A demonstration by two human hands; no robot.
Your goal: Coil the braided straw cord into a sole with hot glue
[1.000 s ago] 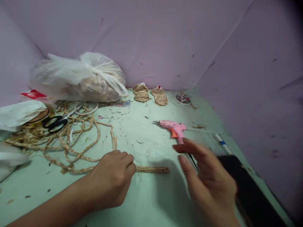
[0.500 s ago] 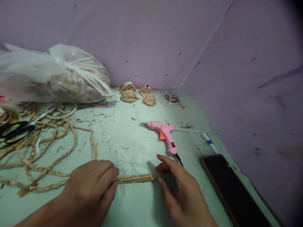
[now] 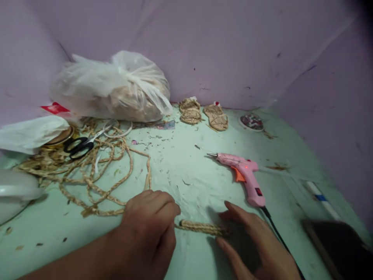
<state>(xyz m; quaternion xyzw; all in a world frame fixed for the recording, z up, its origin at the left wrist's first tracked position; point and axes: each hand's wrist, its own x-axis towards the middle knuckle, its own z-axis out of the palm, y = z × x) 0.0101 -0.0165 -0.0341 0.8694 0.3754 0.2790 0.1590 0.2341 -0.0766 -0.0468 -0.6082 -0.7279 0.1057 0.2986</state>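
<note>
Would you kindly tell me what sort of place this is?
Probably a small craft workspace: a pink glue gun, black-handled scissors and braided cord lie on a pale green surface.

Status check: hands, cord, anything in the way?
Left hand gripping braided cord. Right hand open by its end. Pink glue gun lies clear beyond.

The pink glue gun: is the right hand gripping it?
No, the glue gun lies on the green tabletop, apart from the right hand.
</note>
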